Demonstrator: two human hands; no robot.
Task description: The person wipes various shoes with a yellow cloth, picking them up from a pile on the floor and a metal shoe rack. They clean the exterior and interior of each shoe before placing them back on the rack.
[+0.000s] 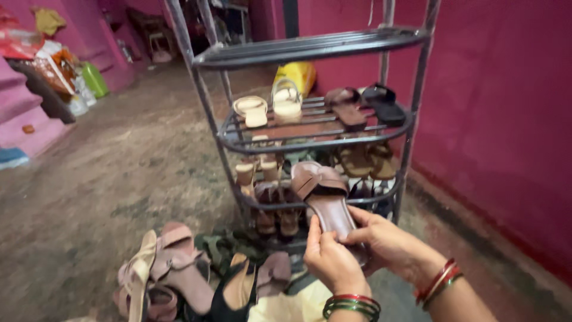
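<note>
Both hands grip one brown leather flat sandal (325, 200) by its heel end, toe pointing away: left hand (330, 259) curled beneath, thumb raised along the sole's edge; right hand (384, 238) closed over its right side. Beyond stands a grey metal tiered shoe rack (310, 48); pink and black heeled shoes (179, 268) lie heaped near left.
</note>
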